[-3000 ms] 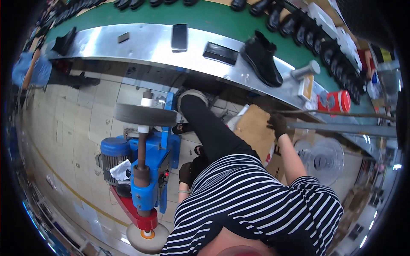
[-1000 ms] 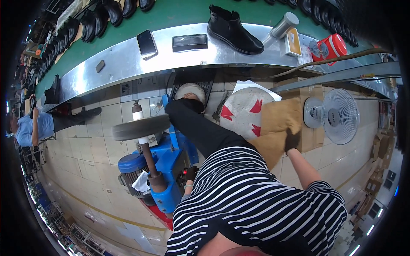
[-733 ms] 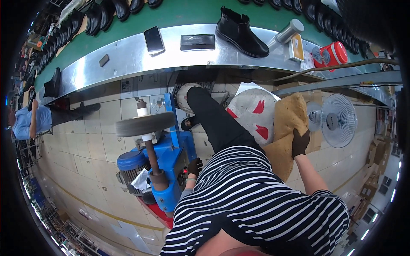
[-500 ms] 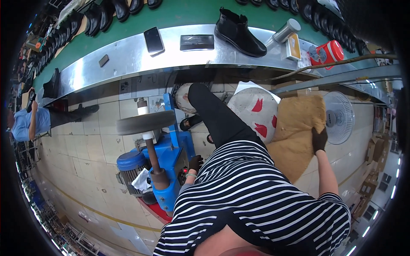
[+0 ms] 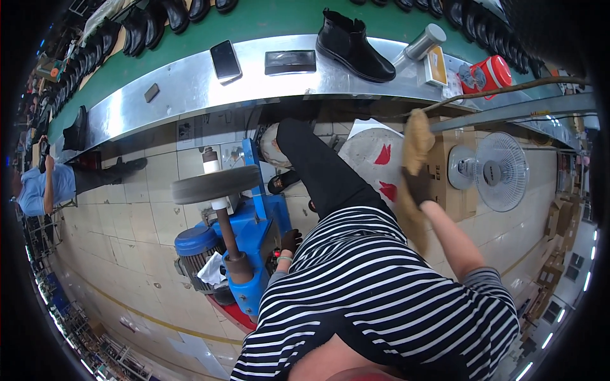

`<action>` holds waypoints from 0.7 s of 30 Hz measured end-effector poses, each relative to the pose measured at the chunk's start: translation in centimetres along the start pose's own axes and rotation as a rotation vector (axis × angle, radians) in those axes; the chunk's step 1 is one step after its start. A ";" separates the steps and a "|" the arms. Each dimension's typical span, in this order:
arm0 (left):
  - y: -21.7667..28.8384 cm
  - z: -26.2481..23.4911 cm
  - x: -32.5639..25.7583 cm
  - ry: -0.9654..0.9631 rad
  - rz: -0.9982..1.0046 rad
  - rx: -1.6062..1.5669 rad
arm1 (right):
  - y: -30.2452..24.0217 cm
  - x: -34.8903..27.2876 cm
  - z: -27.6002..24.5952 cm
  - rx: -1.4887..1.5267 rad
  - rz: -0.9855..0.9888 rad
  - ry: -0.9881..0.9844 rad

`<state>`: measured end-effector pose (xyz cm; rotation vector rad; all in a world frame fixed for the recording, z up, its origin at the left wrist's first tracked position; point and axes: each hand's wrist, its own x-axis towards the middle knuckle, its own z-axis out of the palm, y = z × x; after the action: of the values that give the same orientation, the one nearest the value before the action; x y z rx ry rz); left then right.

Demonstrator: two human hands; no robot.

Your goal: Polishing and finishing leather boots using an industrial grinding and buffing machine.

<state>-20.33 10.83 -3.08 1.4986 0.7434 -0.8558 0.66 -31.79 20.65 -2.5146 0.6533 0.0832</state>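
Observation:
My right hand (image 5: 417, 184), in a dark glove, grips a tan piece of cloth (image 5: 417, 136) that is bunched into a narrow upright fold beside my right thigh. The cloth partly covers a round grey cushion (image 5: 363, 154) with red patches. On the other side, my left hand (image 5: 291, 241), also gloved, hangs by my hip with its fingers apart. It is beside a small red-lit control (image 5: 277, 253) on a blue machine (image 5: 254, 279). That machine carries a grey wheel (image 5: 216, 185) on a shaft; whether the wheel turns I cannot tell.
A metal-edged green bench ahead holds a black ankle boot (image 5: 354, 51), a phone (image 5: 225, 60), a dark flat case (image 5: 290, 62) and a red jug (image 5: 495, 72). A white fan (image 5: 501, 171) and a cardboard box (image 5: 454, 136) stand at right. Another person (image 5: 47, 184) sits far left.
My right hand has moved left and inward with the tan cloth, which was spread out and is now folded up narrow. The box and the fan's base are uncovered. My left hand stays put.

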 end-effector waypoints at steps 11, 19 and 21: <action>1.2 3.4 -1.0 0.191 0.236 -0.077 | -10.1 8.5 17.7 0.574 0.020 -1.025; 14.7 12.2 0.5 -0.217 0.433 0.445 | -22.9 19.0 13.2 -0.485 -1.436 -0.300; 17.3 13.1 0.5 -0.159 0.494 0.607 | -23.9 21.6 14.1 -0.721 -1.467 -0.468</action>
<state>-6.71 -3.90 5.18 2.0025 -0.0369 -0.8369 31.86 -16.31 16.11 -2.7625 -1.6535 0.3785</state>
